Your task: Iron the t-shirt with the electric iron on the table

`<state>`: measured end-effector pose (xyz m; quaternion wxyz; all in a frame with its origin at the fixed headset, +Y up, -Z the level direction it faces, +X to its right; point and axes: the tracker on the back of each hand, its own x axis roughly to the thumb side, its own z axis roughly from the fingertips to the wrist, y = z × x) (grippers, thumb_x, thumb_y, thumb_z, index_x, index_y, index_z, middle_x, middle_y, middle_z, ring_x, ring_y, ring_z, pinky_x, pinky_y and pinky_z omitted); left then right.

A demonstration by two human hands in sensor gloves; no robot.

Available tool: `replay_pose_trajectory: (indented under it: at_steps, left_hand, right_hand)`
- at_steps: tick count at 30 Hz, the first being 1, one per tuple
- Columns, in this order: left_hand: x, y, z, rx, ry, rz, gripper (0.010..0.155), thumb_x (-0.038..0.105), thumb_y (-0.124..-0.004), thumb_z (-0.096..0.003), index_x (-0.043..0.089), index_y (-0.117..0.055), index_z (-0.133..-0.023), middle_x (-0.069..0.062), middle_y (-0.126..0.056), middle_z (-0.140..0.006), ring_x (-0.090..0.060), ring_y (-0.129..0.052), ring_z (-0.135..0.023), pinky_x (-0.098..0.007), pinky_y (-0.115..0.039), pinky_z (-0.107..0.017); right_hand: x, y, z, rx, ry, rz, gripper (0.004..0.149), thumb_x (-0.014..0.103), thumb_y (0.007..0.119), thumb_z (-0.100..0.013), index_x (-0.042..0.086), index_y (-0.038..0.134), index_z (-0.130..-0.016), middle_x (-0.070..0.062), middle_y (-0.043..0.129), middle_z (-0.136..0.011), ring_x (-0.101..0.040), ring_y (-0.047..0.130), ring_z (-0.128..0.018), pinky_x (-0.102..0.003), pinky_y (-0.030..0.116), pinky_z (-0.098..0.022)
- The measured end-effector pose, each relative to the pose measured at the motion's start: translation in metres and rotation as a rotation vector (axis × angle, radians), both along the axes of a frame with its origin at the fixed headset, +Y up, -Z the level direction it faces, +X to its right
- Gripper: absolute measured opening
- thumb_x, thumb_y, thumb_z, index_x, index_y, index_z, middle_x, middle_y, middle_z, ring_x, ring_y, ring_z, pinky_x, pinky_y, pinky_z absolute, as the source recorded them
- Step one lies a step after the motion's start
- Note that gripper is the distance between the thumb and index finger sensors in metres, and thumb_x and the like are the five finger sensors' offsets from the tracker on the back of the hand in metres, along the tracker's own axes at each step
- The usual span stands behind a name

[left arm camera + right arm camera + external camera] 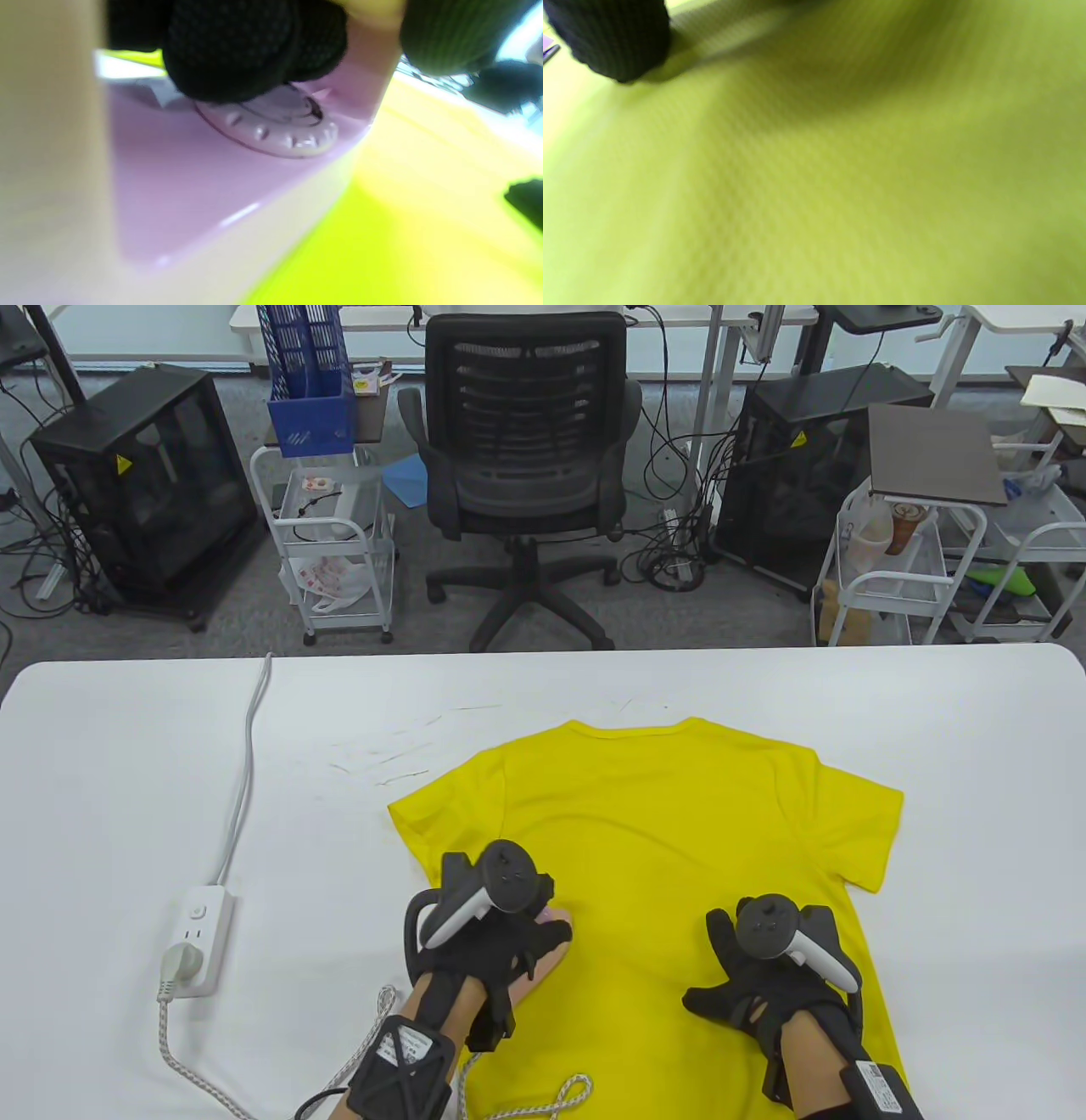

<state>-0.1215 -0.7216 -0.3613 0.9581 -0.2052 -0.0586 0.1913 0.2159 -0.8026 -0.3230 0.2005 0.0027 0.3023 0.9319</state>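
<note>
Iron: mostly hidden under the left hand.
Shirt hem: cut off by the bottom edge, behind both hands.
Right wrist view: blurred fabric, 1 fingertip.

Bare worktop is offered at twelve and three o'clock; nine o'clock is blocked by the power strip and cable.

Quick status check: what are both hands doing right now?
Left hand grips iron on yellow t-shirt. Right hand rests flat on shirt. Iron cord trails near the hem.
</note>
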Motion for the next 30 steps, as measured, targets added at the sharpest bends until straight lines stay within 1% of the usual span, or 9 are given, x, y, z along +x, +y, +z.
replay_pose_trajectory:
  at_steps: [1, 4, 8, 11, 13, 16, 19, 26, 30]
  left_hand:
    - [-0.002, -0.001, 0.000, -0.028, -0.011, 0.032, 0.071, 0.062, -0.082, -0.0415, 0.034, -0.060, -0.104, 0.004, -0.093, -0.067, -0.017, -0.103, -0.033, -0.043, -0.087, -0.039]
    - [0.014, 0.000, 0.007, -0.012, -0.111, 0.000, 0.071, 0.062, -0.081, -0.0417, 0.034, -0.060, -0.104, 0.005, -0.093, -0.067, -0.016, -0.103, -0.033, -0.043, -0.087, -0.038]
    - [0.065, -0.003, 0.033, -0.051, -0.379, 0.022, 0.071, 0.063, -0.080, -0.0417, 0.034, -0.060, -0.104, 0.005, -0.094, -0.068, -0.016, -0.104, -0.034, -0.042, -0.088, -0.039]
    - [0.099, -0.002, 0.056, -0.018, -0.559, -0.021, 0.072, 0.064, -0.080, -0.0406, 0.035, -0.060, -0.104, 0.007, -0.094, -0.067, -0.015, -0.104, -0.034, -0.042, -0.088, -0.039]
    - [0.110, -0.002, 0.065, 0.008, -0.628, -0.042, 0.073, 0.064, -0.079, -0.0399, 0.035, -0.060, -0.103, 0.008, -0.094, -0.067, -0.014, -0.104, -0.033, -0.041, -0.089, -0.039]
    - [0.110, 0.003, 0.066, 0.105, -0.568, -0.116, 0.072, 0.064, -0.081, -0.0386, 0.037, -0.062, -0.102, 0.006, -0.095, -0.066, -0.016, -0.105, -0.033, -0.043, -0.088, -0.038]
    - [0.094, 0.005, 0.048, 0.170, -0.430, -0.185, 0.071, 0.064, -0.081, -0.0383, 0.039, -0.061, -0.102, 0.007, -0.095, -0.066, -0.016, -0.104, -0.034, -0.044, -0.087, -0.039]
    - [0.025, 0.007, -0.017, 0.093, 0.010, -0.267, 0.073, 0.062, -0.083, -0.0384, 0.037, -0.059, -0.103, 0.006, -0.093, -0.067, -0.017, -0.103, -0.035, -0.045, -0.086, -0.040]
    - [-0.006, 0.009, -0.036, 0.007, 0.146, -0.263, 0.073, 0.059, -0.085, -0.0385, 0.034, -0.060, -0.102, 0.006, -0.093, -0.066, -0.018, -0.103, -0.035, -0.046, -0.086, -0.039]
  right_hand:
    - [0.000, 0.000, 0.000, -0.001, 0.000, -0.002, 0.095, 0.066, 0.079, -0.040, 0.039, 0.010, -0.100, -0.003, -0.013, -0.104, -0.032, -0.016, -0.091, -0.063, 0.000, -0.062]
    - [0.000, 0.000, 0.000, -0.001, 0.000, 0.000, 0.095, 0.066, 0.079, -0.040, 0.039, 0.010, -0.100, -0.003, -0.013, -0.104, -0.032, -0.016, -0.091, -0.063, 0.000, -0.062]
    - [0.000, 0.000, 0.000, -0.003, 0.000, 0.000, 0.095, 0.066, 0.079, -0.040, 0.039, 0.010, -0.100, -0.003, -0.013, -0.104, -0.032, -0.017, -0.091, -0.063, 0.000, -0.061]
    - [0.000, 0.000, 0.000, 0.000, 0.000, -0.001, 0.095, 0.066, 0.079, -0.040, 0.039, 0.010, -0.100, -0.003, -0.013, -0.104, -0.032, -0.016, -0.091, -0.063, 0.000, -0.062]
    - [0.000, 0.000, 0.000, 0.001, 0.001, 0.000, 0.095, 0.066, 0.079, -0.040, 0.039, 0.011, -0.100, -0.003, -0.013, -0.104, -0.032, -0.016, -0.091, -0.063, 0.000, -0.062]
    - [0.000, 0.000, 0.000, 0.002, 0.001, -0.001, 0.095, 0.066, 0.079, -0.040, 0.039, 0.010, -0.100, -0.003, -0.013, -0.104, -0.032, -0.016, -0.091, -0.063, 0.000, -0.062]
    - [0.000, 0.000, 0.000, 0.003, 0.001, 0.000, 0.095, 0.066, 0.079, -0.040, 0.039, 0.010, -0.101, -0.003, -0.013, -0.104, -0.032, -0.016, -0.091, -0.063, 0.000, -0.062]
    - [0.000, 0.000, 0.000, -0.003, 0.001, 0.001, 0.095, 0.066, 0.079, -0.041, 0.039, 0.010, -0.100, -0.003, -0.013, -0.104, -0.032, -0.016, -0.091, -0.064, 0.000, -0.061]
    - [0.000, 0.000, 0.000, -0.002, 0.000, 0.001, 0.095, 0.066, 0.079, -0.041, 0.039, 0.010, -0.101, -0.003, -0.013, -0.104, -0.032, -0.016, -0.091, -0.064, 0.000, -0.061]
